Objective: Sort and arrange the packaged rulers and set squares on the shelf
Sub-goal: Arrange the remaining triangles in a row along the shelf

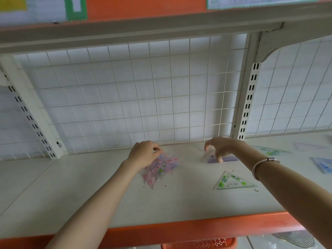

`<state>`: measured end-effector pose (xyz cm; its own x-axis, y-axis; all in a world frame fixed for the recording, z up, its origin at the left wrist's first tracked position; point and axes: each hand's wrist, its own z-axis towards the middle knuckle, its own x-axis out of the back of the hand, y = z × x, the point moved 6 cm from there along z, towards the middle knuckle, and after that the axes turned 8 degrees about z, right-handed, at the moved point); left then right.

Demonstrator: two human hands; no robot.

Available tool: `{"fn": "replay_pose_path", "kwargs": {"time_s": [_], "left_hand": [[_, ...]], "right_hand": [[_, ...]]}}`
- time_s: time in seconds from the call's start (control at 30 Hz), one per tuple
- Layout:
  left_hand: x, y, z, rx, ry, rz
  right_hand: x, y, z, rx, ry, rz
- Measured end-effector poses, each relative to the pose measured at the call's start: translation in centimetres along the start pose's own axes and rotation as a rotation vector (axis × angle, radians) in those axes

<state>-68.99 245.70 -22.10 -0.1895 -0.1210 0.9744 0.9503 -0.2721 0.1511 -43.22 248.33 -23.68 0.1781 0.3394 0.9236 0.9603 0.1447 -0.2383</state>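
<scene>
Early: left hand [145, 153] is pinching pink stack [159, 168], centre; right hand [221, 147] is hovering over purple packet [229, 159], fingers curled, grip unclear. Green set square [233, 182] is lying unsorted, lower right.

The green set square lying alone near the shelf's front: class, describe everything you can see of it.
The green set square is a clear plastic triangle, seemingly in a see-through packet, printed with bright green marks and small markings near its long edge. It lies flat on the pale shelf, long edge toward the front, apex pointing back. Only the shelf touches it.
</scene>
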Motion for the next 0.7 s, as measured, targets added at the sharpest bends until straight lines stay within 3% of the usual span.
{"fn": "replay_pose_path", "kwargs": {"time_s": [0.33, 0.47, 0.7], "left_hand": [[-0.5, -3.1, -1.1, 0.039, -0.106, -0.026], [-1.2, -4.1, -1.9, 0.049, -0.158, -0.060], [-2.6, -4.2, -2.8, 0.039, -0.189, -0.070]], "right_hand": [[-0.7, -11.0, 0.8, 0.316, 0.138, 0.211], [-1.7, -13.5, 1.4, 0.332, 0.172, 0.256], [-3.6, -14.4, 2.4, 0.198, 0.171, 0.277]]}}
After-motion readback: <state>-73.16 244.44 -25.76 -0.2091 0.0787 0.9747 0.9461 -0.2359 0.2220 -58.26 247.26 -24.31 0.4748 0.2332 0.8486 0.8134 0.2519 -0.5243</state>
